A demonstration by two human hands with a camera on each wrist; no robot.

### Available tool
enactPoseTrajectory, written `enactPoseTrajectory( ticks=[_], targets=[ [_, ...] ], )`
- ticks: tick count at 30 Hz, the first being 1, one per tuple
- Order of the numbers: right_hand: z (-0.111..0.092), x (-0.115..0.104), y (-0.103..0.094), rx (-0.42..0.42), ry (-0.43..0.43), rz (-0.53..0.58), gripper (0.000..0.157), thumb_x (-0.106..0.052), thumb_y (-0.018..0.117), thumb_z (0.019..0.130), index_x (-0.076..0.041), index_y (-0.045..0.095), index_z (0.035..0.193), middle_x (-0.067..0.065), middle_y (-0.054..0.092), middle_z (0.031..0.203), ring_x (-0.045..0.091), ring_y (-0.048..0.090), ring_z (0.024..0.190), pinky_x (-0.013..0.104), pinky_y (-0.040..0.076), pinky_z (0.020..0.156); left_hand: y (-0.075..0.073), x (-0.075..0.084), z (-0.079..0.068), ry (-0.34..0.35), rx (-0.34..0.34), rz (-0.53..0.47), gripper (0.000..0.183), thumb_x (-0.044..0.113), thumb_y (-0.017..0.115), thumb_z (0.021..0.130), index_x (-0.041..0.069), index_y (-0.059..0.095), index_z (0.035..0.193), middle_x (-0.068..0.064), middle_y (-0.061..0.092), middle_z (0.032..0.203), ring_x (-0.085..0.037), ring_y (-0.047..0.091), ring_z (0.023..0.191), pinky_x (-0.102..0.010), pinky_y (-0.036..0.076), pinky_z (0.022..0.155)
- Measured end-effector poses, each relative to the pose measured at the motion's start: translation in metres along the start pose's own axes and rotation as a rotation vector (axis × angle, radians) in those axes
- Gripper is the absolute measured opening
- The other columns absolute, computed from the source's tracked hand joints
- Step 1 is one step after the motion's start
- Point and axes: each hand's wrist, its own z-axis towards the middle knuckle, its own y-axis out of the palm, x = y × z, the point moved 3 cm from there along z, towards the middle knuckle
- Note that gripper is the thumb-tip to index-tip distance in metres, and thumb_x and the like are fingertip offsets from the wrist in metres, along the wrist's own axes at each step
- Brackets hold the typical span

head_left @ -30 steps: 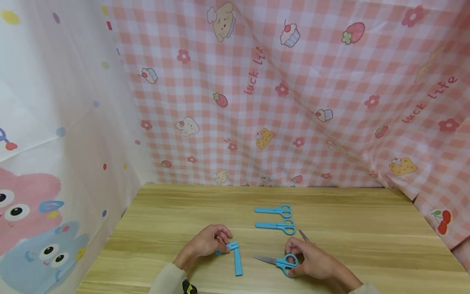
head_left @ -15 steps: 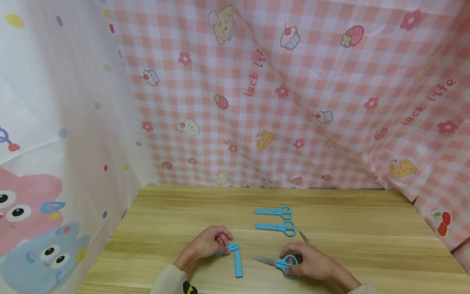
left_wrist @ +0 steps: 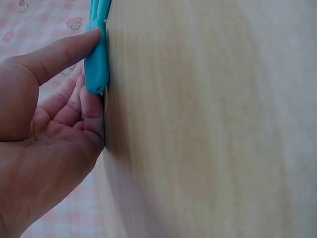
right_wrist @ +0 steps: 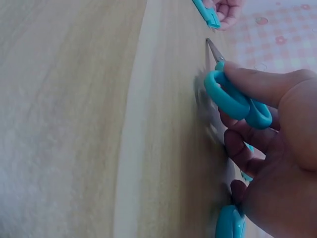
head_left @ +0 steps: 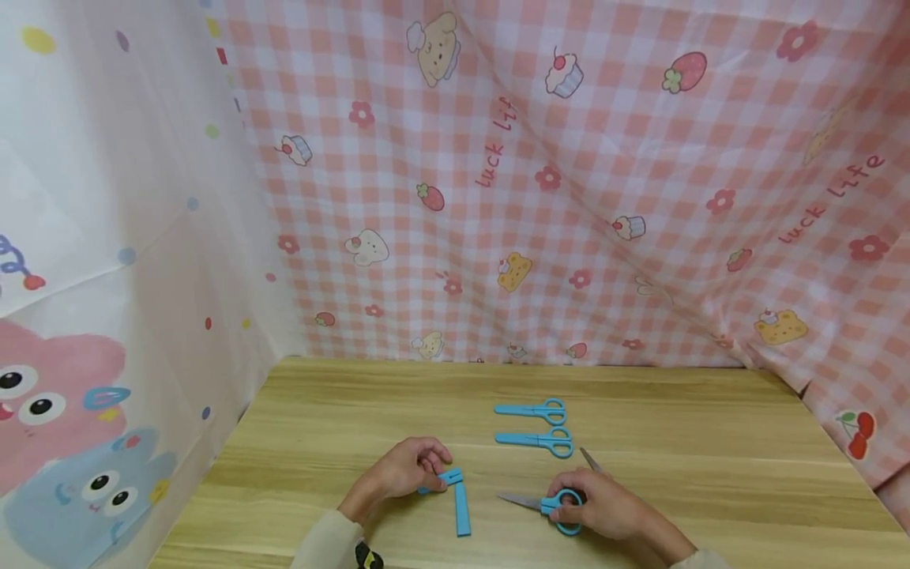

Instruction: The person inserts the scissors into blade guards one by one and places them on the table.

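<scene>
My left hand (head_left: 408, 465) pinches a blue scissor cover (left_wrist: 96, 64) between thumb and fingers, low over the table. A second blue cover (head_left: 462, 510) lies just right of it, pointing toward the near edge. My right hand (head_left: 600, 502) grips a pair of scissors (right_wrist: 228, 99) by its blue handle, thumb on top. Its bare metal blades (head_left: 520, 500) point left toward the covers. Another pair of bare scissors lies partly hidden by the right hand; its blade (head_left: 590, 459) shows behind the hand, and a blue handle (right_wrist: 230, 223) appears low in the right wrist view.
Two blue scissors in their covers, a farther pair (head_left: 529, 409) and a nearer pair (head_left: 533, 438), lie side by side beyond the hands. The wooden table (head_left: 341, 403) ends at a pink checked cloth (head_left: 441, 237) behind and a white cloth at the left.
My right thumb has moved up onto the scissors' handle, and the scissors have shifted slightly to the right. The left hand and its cover have stayed in place.
</scene>
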Motion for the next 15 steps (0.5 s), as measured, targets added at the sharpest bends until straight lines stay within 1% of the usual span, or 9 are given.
enactPoseTrajectory(
  ticks=[4,8,12,15],
  targets=[
    [-0.0018,-0.0015,-0.0021,-0.018,-0.022,0.026,0.011,-0.025,0.072,0.09,-0.016,0.068,0.093,-0.012,0.05,0.076,-0.002,0.046,0.072,0.019,0.038,0.062,-0.0001,-0.0001,-0.0004,0.003,-0.002,-0.01,0.031,-0.005,0.08,0.077,0.002,0.066,0.103,-0.005,0.061,0.086,-0.015,0.052,0.077,-0.021,0.044,0.066],
    [-0.0037,-0.002,-0.0038,-0.042,-0.053,0.068,0.01,-0.021,0.068,0.094,-0.012,0.067,0.097,-0.011,0.049,0.079,-0.001,0.046,0.074,0.02,0.04,0.062,-0.0007,-0.0006,-0.0006,0.003,0.002,-0.027,0.031,-0.005,0.079,0.077,0.002,0.065,0.104,-0.005,0.061,0.087,-0.015,0.052,0.077,-0.021,0.044,0.066],
    [-0.006,-0.0003,-0.0058,-0.05,-0.049,0.097,0.01,-0.02,0.065,0.096,-0.01,0.065,0.099,-0.009,0.05,0.08,-0.001,0.047,0.073,0.021,0.041,0.062,-0.0012,-0.0004,-0.0006,0.001,0.002,-0.05,0.03,-0.005,0.078,0.078,0.001,0.065,0.104,-0.005,0.061,0.087,-0.015,0.052,0.077,-0.021,0.044,0.065],
    [-0.0074,0.0006,-0.0071,-0.04,-0.055,0.096,0.01,-0.02,0.063,0.097,-0.011,0.064,0.101,-0.009,0.05,0.08,0.0,0.047,0.073,0.021,0.041,0.062,-0.0014,-0.0003,-0.0002,-0.002,-0.004,-0.061,0.029,-0.005,0.077,0.079,0.001,0.065,0.105,-0.005,0.06,0.087,-0.015,0.051,0.076,-0.021,0.043,0.065]
  ],
)
